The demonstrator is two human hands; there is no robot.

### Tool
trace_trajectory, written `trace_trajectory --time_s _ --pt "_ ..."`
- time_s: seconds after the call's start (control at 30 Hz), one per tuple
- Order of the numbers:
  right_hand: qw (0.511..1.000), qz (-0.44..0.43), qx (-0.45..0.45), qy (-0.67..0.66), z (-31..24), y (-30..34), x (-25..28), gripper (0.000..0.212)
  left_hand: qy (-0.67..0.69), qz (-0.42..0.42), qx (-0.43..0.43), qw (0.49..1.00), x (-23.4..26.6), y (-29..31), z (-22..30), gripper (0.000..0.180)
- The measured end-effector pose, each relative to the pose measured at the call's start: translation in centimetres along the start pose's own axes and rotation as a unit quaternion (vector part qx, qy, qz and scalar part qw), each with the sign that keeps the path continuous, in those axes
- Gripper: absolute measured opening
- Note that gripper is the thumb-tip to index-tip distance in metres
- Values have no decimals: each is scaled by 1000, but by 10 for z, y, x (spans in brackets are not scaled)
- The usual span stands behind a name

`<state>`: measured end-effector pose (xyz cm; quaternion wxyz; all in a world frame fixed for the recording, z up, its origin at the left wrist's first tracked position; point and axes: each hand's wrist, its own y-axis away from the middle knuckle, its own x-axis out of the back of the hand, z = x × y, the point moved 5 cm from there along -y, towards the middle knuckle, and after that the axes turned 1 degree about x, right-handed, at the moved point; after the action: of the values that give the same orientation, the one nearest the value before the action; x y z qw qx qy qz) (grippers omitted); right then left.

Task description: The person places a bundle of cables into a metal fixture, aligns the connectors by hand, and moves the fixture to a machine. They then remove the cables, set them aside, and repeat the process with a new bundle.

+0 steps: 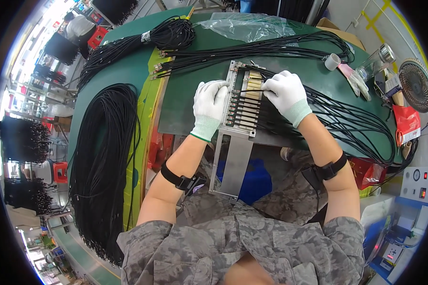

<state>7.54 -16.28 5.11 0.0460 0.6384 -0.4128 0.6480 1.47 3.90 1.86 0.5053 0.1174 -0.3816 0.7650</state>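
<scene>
A metal fixture [239,129] stands in front of me with a row of slots, several of them holding cable ends with metal connectors [231,111]. My right hand [286,95], in a white glove with a pale green cuff, pinches a black cable [252,90] that runs leftward across the fixture. At the fixture's left edge is my left hand [209,102], gloved alike, its fingers curled and closed near that cable's end. What lies between those fingertips is hidden. Yellowish blocks [253,84] sit in the fixture's upper part, beside the right fingertips.
Black cable bundles [104,161] lie left, with a coiled one [171,35] behind. More cables [356,121] loop rightward over the green table [185,114]. A plastic bag [247,26], a white cup [332,61], a glass bottle [375,61], a spare glove [355,81] and a fan [415,84] stand around.
</scene>
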Motion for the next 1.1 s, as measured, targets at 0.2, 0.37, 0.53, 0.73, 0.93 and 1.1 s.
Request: trace_trajectory --time_s 0.2,0.37,0.53,0.73,0.93,1.1 --pt "999 -6 10 35 -5 -4 -3 9 14 -1 -5 1000 -1 -1 -2 15" --pt "998 -3 11 60 -3 -3 -8 8 12 -10 -3 1000 0 -1 1 15" --pt "1000 5 9 25 -5 -4 -6 8 3 -2 -15 1000 -1 -1 1 15" --pt "998 38 -35 24 1 -5 -10 9 7 3 -16 1000 -2 -1 1 16" --pt "999 -20 -21 22 -6 -4 -12 7 3 -23 -23 999 -3 -3 0 18" --pt "999 -18 -28 26 -9 0 -11 7 -87 -90 -137 983 -11 -1 23 29"
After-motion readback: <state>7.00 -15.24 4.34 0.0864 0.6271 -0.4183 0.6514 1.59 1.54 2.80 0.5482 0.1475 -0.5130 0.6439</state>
